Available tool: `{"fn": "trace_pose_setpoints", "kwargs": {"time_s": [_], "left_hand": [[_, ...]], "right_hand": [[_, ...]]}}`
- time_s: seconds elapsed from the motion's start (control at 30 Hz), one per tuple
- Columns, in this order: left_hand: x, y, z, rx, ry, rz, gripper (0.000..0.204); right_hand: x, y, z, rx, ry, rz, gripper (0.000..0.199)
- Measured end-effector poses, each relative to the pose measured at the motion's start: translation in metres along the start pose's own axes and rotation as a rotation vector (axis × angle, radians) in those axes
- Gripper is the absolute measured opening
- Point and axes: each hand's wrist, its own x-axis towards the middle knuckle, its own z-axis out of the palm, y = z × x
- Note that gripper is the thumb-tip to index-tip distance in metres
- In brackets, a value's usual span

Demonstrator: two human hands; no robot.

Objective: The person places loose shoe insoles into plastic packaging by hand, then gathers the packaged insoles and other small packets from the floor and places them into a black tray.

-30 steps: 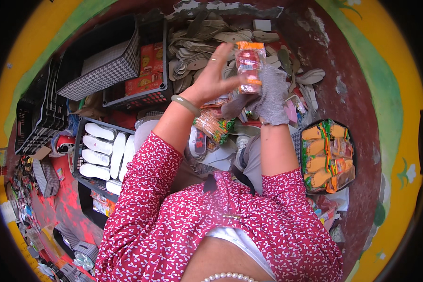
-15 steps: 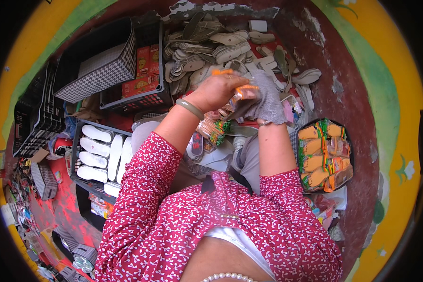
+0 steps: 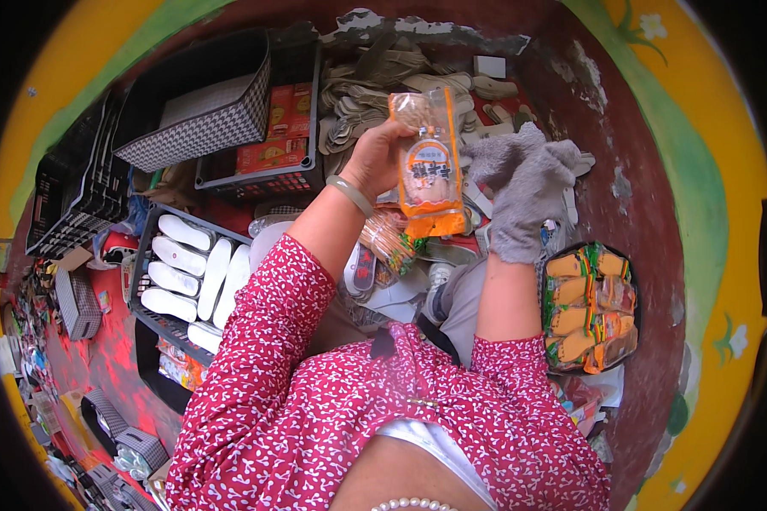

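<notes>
My left hand grips the upper left edge of a clear plastic packet with orange borders, a round printed label and something pale inside. The packet is held upright in front of me. To its right, my right hand is raised and covered to the wrist by a fuzzy grey glove or cloth, which hides the fingers. That covering comes close to the packet's right edge; I cannot tell whether they touch. Below the packet, near my lap, lies a bundle of thin tan sticks with a green and orange end.
A heap of grey and white insoles lies ahead. To the left stand a black crate with red boxes, a houndstooth-patterned bin and a basket of white insoles. A dark basket of foot-shaped orange packs sits right.
The orange packet, blurred between both hands before, now stands clear in my left hand. My covered right hand has moved right, away from my left hand.
</notes>
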Motion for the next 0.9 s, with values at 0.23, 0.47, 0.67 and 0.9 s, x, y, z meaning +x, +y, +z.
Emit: {"fn": "trace_pose_setpoints", "kwargs": {"time_s": [0.23, 0.47, 0.67, 0.9], "left_hand": [[-0.001, -0.007, 0.015, -0.111, -0.042, 0.041, 0.05], [-0.013, -0.033, 0.02, 0.108, 0.039, -0.218, 0.07], [-0.014, -0.055, 0.017, 0.128, -0.083, -0.352, 0.061], [-0.015, -0.061, 0.023, 0.314, -0.228, -0.239, 0.048]], "right_hand": [[-0.054, -0.046, 0.048, -1.053, -0.463, -0.494, 0.036], [-0.066, 0.009, 0.069, -0.346, -0.457, -0.451, 0.031], [-0.046, 0.014, 0.048, -0.337, -0.254, -0.52, 0.026], [-0.035, 0.052, 0.042, 0.005, -0.421, 0.101, 0.022]]}}
